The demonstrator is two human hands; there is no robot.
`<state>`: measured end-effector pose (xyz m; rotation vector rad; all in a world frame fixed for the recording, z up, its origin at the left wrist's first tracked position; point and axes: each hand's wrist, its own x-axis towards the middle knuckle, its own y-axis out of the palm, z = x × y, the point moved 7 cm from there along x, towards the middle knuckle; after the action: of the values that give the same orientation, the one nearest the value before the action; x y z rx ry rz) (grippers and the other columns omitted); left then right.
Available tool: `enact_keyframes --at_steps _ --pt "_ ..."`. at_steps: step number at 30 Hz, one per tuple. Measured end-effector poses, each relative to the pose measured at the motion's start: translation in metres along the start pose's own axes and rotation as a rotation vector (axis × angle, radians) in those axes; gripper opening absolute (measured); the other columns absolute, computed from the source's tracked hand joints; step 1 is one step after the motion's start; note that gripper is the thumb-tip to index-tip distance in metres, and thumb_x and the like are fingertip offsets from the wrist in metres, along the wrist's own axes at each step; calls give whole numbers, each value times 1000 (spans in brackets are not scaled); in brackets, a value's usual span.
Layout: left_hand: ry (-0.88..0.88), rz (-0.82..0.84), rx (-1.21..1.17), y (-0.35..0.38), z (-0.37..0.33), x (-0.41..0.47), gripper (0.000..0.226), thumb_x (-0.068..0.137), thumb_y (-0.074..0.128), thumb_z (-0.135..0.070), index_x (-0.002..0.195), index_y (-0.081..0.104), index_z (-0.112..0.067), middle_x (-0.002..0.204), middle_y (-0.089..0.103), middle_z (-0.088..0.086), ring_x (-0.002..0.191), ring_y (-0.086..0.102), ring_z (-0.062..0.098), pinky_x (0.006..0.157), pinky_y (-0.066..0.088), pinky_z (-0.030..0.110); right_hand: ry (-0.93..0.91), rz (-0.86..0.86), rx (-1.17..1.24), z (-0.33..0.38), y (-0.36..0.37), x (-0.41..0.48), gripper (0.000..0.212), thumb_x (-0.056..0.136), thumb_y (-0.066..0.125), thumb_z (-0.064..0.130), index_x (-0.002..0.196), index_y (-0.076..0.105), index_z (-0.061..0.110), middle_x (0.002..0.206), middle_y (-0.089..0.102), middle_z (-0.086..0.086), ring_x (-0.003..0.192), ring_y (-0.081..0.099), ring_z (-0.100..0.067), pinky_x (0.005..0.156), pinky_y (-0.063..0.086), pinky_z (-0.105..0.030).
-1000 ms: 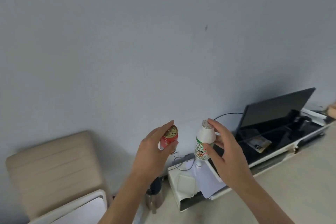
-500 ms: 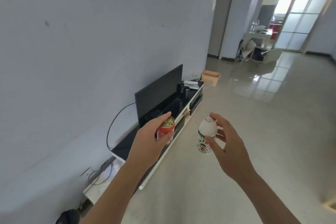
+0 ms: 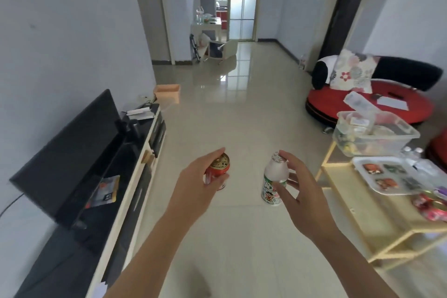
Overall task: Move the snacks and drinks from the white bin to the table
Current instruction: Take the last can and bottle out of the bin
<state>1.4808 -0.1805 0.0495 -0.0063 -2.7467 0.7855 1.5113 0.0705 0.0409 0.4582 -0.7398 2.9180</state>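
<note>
The can and bottle are held upright.

— Where's the open way?
— Twelve o'clock: bare tiled floor.
— What blocks?
— TV stand at nine o'clock. At three, the wooden table, crowded by a tray and a clear bin.

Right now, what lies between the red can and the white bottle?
In the head view, only bare floor shows between the red can and white bottle.
</note>
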Motion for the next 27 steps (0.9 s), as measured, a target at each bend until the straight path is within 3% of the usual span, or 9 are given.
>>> enact_keyframes --at_steps 2,8,13,18,23,27 --pt "39 54 -43 19 1 33 57 90 76 -19 140 57 -38 124 62 -21 113 56 -8 82 45 2 32 -64 -37 -14 -12 16 65 95 68 13 143 42 49 134 55 16 119 61 -8 101 55 -37" --pt "109 180 -110 66 13 132 59 88 77 -22 139 56 -44 127 62 -28 117 58 -5 97 46 12 115 -198 -141 -48 -36 73 65 96 68 14 143 41 50 138 55 16 121 60 -9 102 54 -36" --pt "179 316 -147 110 7 201 59 88 77 -19 139 57 -42 124 63 -25 112 56 -11 87 42 3 167 -338 -228 -67 -57 110 65 96 69 19 143 38 52 139 52 20 120 60 -3 100 54 -31" --pt "253 442 -181 164 -12 251 58 88 77 -20 138 58 -42 122 63 -26 108 59 -9 83 44 3 238 -479 -272 -87 -85 124 66 95 69 21 145 38 49 140 53 17 121 60 -6 98 56 -39" --pt "314 556 -189 230 -33 282 58 88 78 -25 139 57 -44 126 63 -26 115 60 -3 90 47 7 283 -588 -295 -121 -119 123 63 95 69 23 146 40 45 144 52 15 124 60 -11 99 56 -42" --pt "340 615 -189 285 -50 298 58 88 78 -21 138 58 -44 121 60 -33 112 58 -9 89 47 7 335 -640 -290 -159 -150 123 65 95 69 21 145 39 50 144 51 16 122 61 -8 102 54 -34"
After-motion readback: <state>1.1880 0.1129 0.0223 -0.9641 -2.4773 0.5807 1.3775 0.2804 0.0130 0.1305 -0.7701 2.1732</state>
